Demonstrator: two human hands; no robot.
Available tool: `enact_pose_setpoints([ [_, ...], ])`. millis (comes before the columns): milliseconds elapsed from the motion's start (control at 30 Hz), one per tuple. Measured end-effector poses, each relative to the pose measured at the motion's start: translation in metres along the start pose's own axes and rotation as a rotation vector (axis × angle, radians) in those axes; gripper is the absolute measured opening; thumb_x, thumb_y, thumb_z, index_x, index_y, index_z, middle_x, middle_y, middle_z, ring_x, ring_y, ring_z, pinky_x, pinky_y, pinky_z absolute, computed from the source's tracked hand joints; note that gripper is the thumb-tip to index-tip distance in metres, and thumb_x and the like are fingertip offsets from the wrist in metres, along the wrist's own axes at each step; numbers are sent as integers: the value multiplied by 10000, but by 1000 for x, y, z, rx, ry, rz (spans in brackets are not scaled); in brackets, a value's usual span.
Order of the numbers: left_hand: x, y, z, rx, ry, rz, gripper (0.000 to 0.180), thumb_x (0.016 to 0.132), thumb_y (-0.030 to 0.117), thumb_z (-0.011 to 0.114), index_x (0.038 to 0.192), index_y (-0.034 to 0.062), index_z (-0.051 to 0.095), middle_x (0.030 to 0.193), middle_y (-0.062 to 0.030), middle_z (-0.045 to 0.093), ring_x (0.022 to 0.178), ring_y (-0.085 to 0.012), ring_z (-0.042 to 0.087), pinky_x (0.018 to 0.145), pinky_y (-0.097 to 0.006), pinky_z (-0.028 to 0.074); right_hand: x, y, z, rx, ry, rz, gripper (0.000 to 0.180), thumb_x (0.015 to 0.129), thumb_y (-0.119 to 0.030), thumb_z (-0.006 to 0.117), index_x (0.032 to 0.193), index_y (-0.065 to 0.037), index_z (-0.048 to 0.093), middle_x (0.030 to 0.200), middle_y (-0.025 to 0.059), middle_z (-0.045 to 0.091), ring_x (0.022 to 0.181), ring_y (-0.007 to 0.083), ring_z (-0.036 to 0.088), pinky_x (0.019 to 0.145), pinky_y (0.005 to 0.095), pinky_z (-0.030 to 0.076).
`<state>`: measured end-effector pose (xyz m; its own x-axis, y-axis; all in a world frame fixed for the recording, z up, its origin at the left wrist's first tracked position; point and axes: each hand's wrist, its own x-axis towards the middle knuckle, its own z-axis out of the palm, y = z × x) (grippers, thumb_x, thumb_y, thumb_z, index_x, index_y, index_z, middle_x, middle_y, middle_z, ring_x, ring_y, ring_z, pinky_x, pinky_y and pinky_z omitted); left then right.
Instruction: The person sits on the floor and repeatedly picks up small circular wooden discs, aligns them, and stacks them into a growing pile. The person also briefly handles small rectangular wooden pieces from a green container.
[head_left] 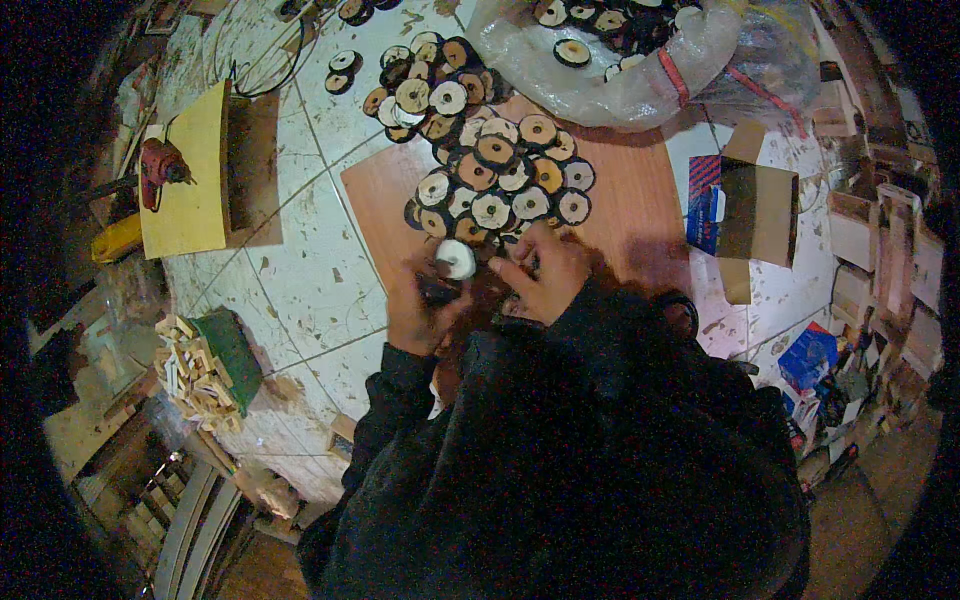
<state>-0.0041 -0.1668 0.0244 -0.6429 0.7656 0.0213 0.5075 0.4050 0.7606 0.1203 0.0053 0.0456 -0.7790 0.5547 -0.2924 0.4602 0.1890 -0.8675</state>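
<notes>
My left hand [418,305] is closed around a pale round wood slice [456,259] with a dark bark rim, its bright face turned up. Close beside it, on the right, my right hand [548,272] has its thumb and fingers bent together; whatever they may pinch is too dark to make out. Just beyond both hands spreads a heap of wood slices [491,211], many with a dark spot at the centre. They lie on a reddish-brown board [630,200], and the heap runs on past its far edge onto the tiles.
A clear plastic bag [640,105] full of slices stands at the far right. Further right is an open cardboard box [765,215]. On the left, a red power drill [160,172] rests on a yellow panel [205,185], and a green bin [228,350] holds wood offcuts.
</notes>
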Motion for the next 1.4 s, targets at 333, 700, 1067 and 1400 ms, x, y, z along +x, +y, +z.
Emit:
enact_pose_setpoints([
  [333,6,-87,-6,-29,253,-252,450,754,178,796,1079,14,531,1003,-99,604,846,-189,614,746,-298,503,2,44,-9,465,-50,330,208,945,-75,521,1123,31,500,894,147,675,636,130,609,578,255,497],
  [700,5,-23,-23,-1149,135,-807,412,956,435,511,1069,41,552,967,-59,620,571,-128,549,526,-249,470,1,41,-31,174,-132,215,268,956,-198,545,1138,-5,584,875,81,659,686,109,582,568,249,482],
  [1067,38,47,6,-1780,-400,-747,520,986,431,369,1340,57,439,1109,-127,606,575,-150,589,397,-210,439,-1,-9,-67,575,-337,356,307,931,-101,560,1225,-19,537,914,111,663,691,106,598,587,260,500],
  [1400,41,70,12,-1343,-290,-681,544,909,378,405,1323,27,437,1042,-104,598,710,-183,598,586,-266,492,-7,-22,-39,391,-89,-60,125,910,-75,576,996,15,584,795,77,659,674,115,607,688,271,495],
])
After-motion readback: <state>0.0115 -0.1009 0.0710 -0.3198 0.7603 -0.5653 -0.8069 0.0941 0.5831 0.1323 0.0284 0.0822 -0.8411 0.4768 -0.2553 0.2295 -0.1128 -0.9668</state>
